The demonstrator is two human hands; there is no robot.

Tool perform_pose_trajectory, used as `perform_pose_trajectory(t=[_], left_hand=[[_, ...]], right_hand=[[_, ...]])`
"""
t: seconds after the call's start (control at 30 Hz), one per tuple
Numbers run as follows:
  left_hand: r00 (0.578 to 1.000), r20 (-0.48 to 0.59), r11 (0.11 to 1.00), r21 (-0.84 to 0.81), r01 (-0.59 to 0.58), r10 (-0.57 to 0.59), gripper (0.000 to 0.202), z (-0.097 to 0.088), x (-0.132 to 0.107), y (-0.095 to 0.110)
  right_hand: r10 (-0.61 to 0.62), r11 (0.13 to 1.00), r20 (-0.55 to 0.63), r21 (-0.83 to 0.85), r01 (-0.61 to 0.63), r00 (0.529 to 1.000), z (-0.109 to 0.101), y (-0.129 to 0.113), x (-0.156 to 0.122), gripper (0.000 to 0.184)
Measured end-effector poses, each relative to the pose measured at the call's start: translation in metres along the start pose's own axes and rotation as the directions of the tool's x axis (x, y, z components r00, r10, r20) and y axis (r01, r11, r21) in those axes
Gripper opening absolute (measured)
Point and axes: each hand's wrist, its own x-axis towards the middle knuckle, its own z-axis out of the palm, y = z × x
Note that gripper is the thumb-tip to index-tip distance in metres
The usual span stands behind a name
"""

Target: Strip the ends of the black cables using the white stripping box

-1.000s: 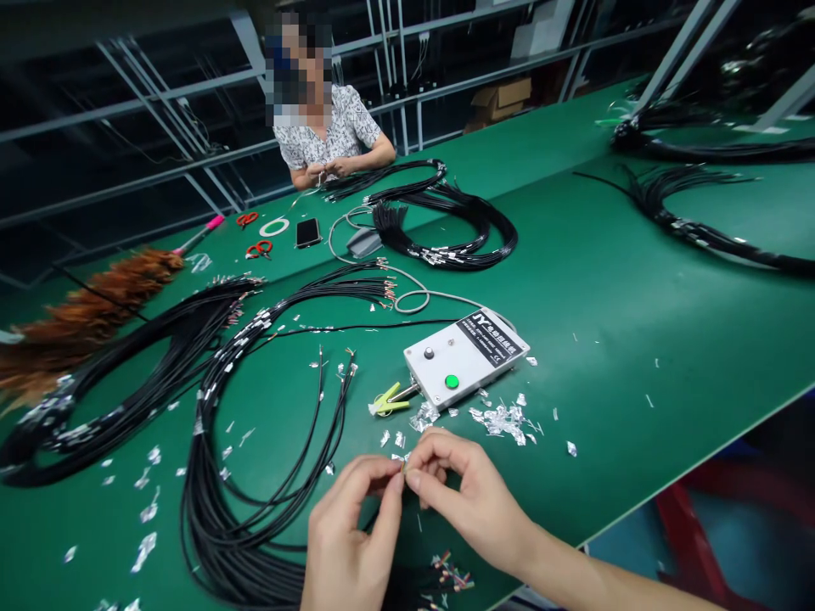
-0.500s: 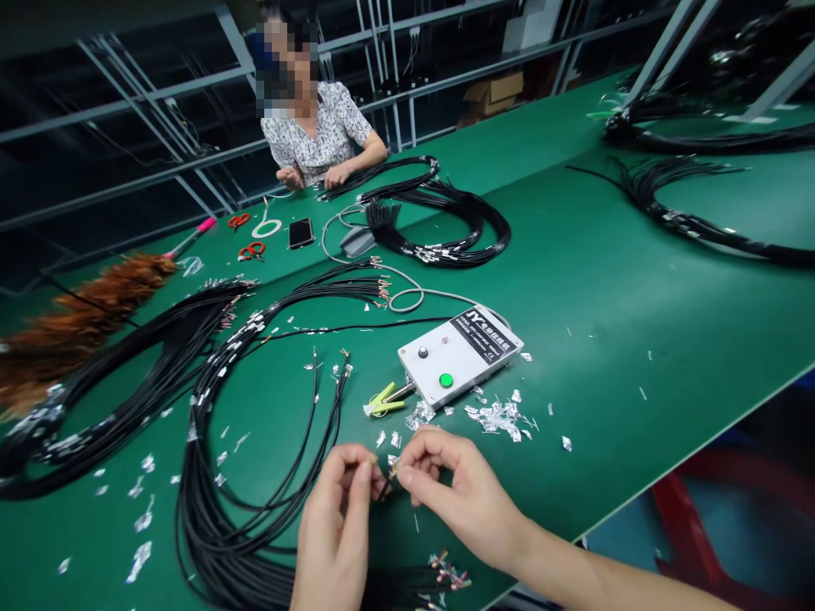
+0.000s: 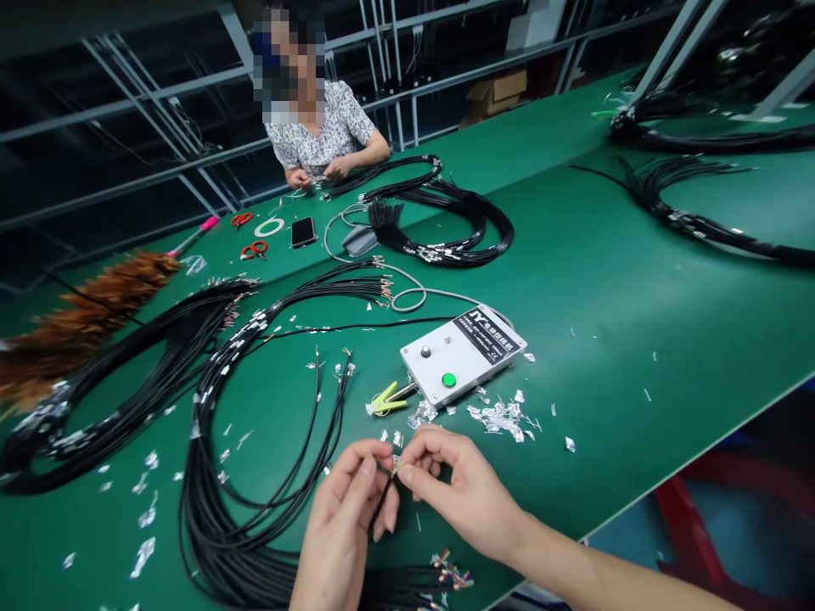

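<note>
My left hand (image 3: 347, 530) pinches the end of a thin black cable (image 3: 382, 496) just above the table's near edge. My right hand (image 3: 462, 492) pinches the tip of that same cable end, fingertips almost touching those of the left. The cable runs down into a bundle of black cables (image 3: 255, 526) looped on the green table (image 3: 604, 280). A white control box (image 3: 463, 353) with a green button and a yellow-green clip (image 3: 385, 399) lies just beyond my hands. Foil scraps (image 3: 503, 417) are strewn beside it.
More black cable bundles lie at the left (image 3: 127, 373), the middle back (image 3: 446, 221) and the far right (image 3: 706, 221). A feather duster (image 3: 82, 314), red scissors (image 3: 255, 249), a phone (image 3: 303, 231) and a grey pedal (image 3: 360, 240) are farther back. A person (image 3: 318, 127) sits across, handling cables.
My hands have stayed at the near edge and kept pinching the cable end; the black cable now shows more between my left fingers. The view has shifted slightly.
</note>
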Motion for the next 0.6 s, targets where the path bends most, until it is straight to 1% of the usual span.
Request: perform_pose_trajectory(t=[0.07,0.17,0.23,0.33,0.4,0.47,0.5,0.53,0.57,0.6], left_hand=[[1.000,0.016,0.999,0.033,0.011,-0.011,0.043,0.000,0.000,0.002],[0.999,0.048,0.996,0.084,-0.014,0.010,0.037,0.000,0.001,0.001],[0.999,0.044,0.996,0.083,-0.026,0.022,0.035,0.000,0.002,-0.001],[0.999,0.015,0.997,0.074,-0.033,0.032,0.035,-0.001,0.003,-0.007],[0.998,-0.020,0.993,0.102,-0.062,0.064,0.034,-0.002,0.002,-0.013],[0.988,-0.051,0.972,0.193,-0.131,0.143,0.030,-0.004,0.001,-0.019],[0.974,-0.064,0.946,0.260,-0.194,0.217,0.026,-0.005,0.001,-0.022],[0.947,-0.067,0.899,0.339,-0.276,0.316,0.022,-0.007,0.000,-0.025],[0.903,-0.054,0.830,0.421,-0.366,0.426,0.018,-0.008,0.001,-0.028],[0.849,-0.029,0.745,0.495,-0.447,0.528,0.015,-0.009,0.002,-0.030]], right_hand=[[0.068,0.995,0.049,0.076,-0.071,0.997,0.000,0.000,0.002,0.015],[0.154,0.964,0.122,0.199,-0.176,0.981,-0.001,0.004,0.004,0.017],[0.167,0.958,0.128,0.214,-0.191,0.978,-0.001,0.006,0.004,0.018],[0.115,0.985,0.087,0.121,-0.125,0.990,-0.002,0.006,0.003,0.017],[0.024,1.000,0.043,0.001,-0.024,0.999,-0.004,0.004,0.002,0.014],[-0.087,0.988,0.026,-0.129,0.089,0.996,-0.005,0.002,0.003,0.011],[-0.138,0.972,0.034,-0.188,0.142,0.990,-0.006,0.001,0.003,0.011],[-0.181,0.952,0.051,-0.241,0.188,0.982,-0.007,0.001,0.003,0.011],[-0.217,0.930,0.069,-0.288,0.228,0.974,-0.008,0.001,0.004,0.011],[-0.250,0.905,0.084,-0.335,0.263,0.965,-0.009,0.001,0.004,0.012]])
